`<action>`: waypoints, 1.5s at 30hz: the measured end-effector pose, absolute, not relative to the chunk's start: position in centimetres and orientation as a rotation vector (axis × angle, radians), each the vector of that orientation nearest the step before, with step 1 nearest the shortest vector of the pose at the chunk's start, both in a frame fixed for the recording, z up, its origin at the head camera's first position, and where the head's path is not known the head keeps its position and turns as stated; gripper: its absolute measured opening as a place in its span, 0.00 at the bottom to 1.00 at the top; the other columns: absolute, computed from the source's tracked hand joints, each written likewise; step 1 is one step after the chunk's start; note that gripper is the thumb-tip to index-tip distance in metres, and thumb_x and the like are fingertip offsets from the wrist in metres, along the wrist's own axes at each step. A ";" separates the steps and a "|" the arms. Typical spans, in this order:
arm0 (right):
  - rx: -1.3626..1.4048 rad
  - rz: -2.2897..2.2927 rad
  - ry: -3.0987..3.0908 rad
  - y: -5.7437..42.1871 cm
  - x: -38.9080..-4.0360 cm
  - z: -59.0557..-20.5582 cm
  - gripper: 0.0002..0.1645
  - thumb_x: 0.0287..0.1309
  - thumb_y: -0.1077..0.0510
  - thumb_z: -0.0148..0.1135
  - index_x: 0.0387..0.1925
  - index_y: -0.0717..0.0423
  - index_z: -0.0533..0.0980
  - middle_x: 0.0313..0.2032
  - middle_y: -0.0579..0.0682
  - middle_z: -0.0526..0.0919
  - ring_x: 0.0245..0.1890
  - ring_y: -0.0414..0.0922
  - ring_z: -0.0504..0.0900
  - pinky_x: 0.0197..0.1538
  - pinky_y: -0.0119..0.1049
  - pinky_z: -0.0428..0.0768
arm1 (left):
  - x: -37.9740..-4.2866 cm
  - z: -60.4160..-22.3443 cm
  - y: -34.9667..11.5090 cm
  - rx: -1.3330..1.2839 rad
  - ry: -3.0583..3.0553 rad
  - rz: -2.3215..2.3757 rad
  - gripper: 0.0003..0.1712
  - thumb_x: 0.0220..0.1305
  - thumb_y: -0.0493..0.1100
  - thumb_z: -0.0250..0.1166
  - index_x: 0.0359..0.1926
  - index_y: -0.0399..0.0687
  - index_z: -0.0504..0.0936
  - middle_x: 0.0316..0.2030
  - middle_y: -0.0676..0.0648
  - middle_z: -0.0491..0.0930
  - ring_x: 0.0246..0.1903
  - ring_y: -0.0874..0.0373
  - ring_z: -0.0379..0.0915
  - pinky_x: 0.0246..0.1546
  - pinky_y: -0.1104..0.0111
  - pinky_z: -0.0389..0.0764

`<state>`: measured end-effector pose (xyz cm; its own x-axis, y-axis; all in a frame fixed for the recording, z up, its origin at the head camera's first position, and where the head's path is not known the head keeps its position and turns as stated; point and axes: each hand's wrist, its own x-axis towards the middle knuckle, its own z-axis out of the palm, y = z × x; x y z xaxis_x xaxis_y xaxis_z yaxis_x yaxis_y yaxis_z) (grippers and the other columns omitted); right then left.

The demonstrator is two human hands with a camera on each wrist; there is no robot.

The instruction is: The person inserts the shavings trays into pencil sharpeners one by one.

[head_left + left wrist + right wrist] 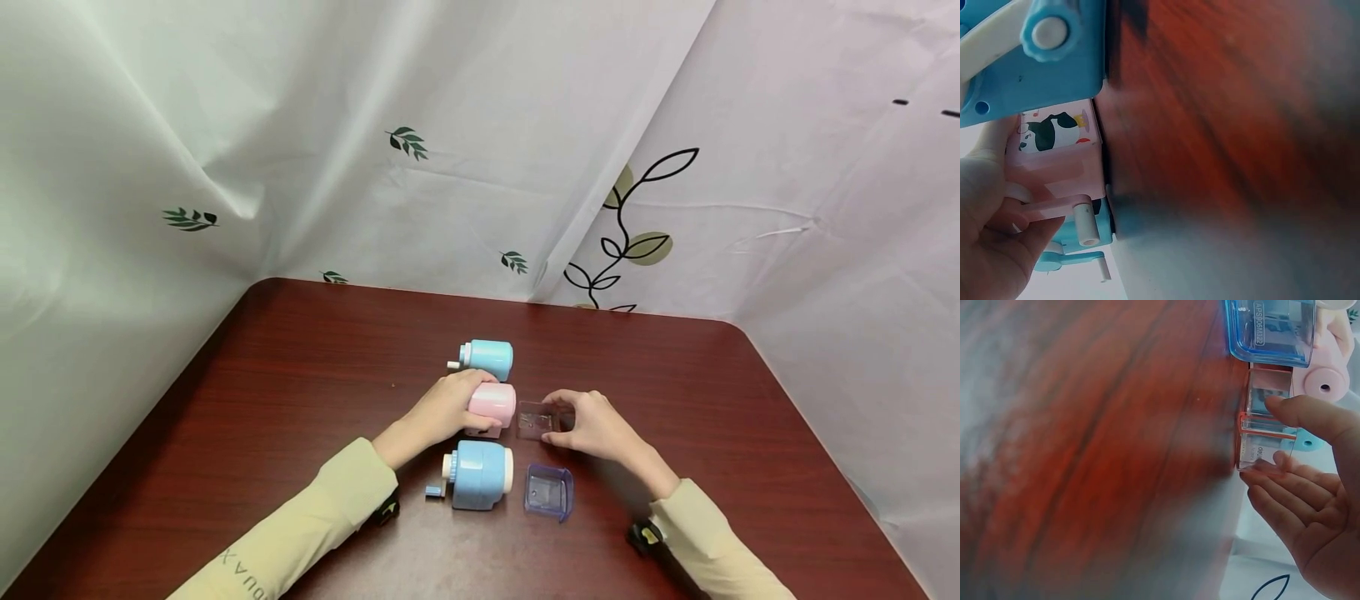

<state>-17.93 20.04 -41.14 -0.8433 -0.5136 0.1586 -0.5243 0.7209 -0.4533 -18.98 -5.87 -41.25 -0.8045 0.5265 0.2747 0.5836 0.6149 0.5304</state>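
One left hand (444,408) gripping pink sharpener (492,401), one right hand (597,425) pinching clear bin (534,422)

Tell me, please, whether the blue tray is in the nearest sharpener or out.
Out: the blue tray sits on the table, a gap between it and the nearest sharpener.

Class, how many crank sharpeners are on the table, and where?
3: the blue one at the front, the pink one gripped by the left hand, the turquoise one behind it.
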 end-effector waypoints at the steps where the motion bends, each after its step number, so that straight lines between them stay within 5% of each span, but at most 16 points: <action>1: 0.877 0.770 -2.893 20.0 -17.9 -41.2 0.26 0.37 0.49 0.72 0.41 0.54 0.77 0.33 0.46 0.82 0.27 0.36 0.75 0.32 0.32 0.76 | -19.0 -41.2 -5.9 -0.943 -2.743 -0.953 0.31 0.44 0.52 0.71 0.49 0.45 0.74 0.42 0.48 0.77 0.35 0.59 0.70 0.38 0.64 0.74; 45: 1.003 0.774 -2.869 17.6 -18.7 -41.2 0.25 0.38 0.50 0.72 0.41 0.54 0.76 0.33 0.44 0.82 0.26 0.34 0.74 0.32 0.31 0.75 | -19.3 -41.1 -6.0 -0.960 -2.748 -0.937 0.31 0.43 0.53 0.72 0.47 0.44 0.75 0.41 0.46 0.78 0.35 0.59 0.71 0.36 0.64 0.75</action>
